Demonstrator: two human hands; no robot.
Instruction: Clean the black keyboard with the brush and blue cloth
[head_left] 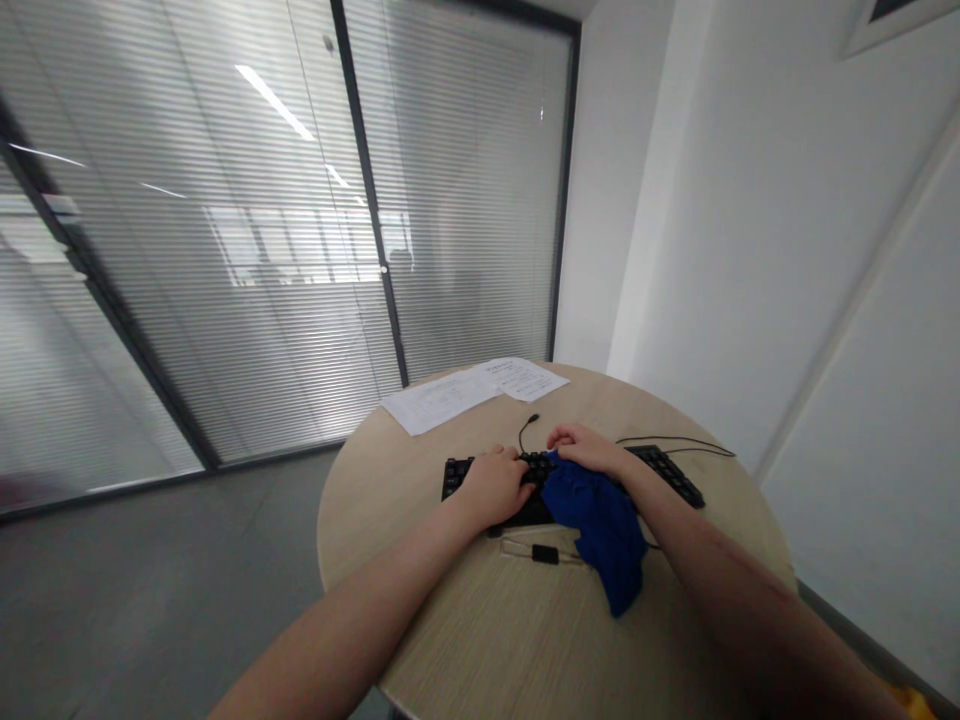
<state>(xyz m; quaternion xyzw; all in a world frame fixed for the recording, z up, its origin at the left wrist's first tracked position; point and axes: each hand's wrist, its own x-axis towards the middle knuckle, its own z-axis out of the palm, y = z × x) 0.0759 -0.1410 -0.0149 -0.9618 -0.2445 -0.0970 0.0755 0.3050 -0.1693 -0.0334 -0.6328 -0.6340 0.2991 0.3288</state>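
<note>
A black keyboard (pixel 675 478) lies across the round table, its middle partly hidden by hands and cloth. My left hand (pixel 495 485) rests on its left part, fingers apart, with nothing visible in it. Over the middle of the keyboard is my right hand (pixel 583 447), its fingers bent around the upper end of a blue cloth (pixel 611 540). The cloth hangs across the keyboard's near edge and spreads onto the tabletop, partly beneath the right forearm.
White printed sheets (pixel 450 398) lie at the table's (pixel 540 640) far edge. A short cable (pixel 523 430) stands behind the keyboard, and a thin cord runs at the right. A black clip with a loop (pixel 545 554) lies in front.
</note>
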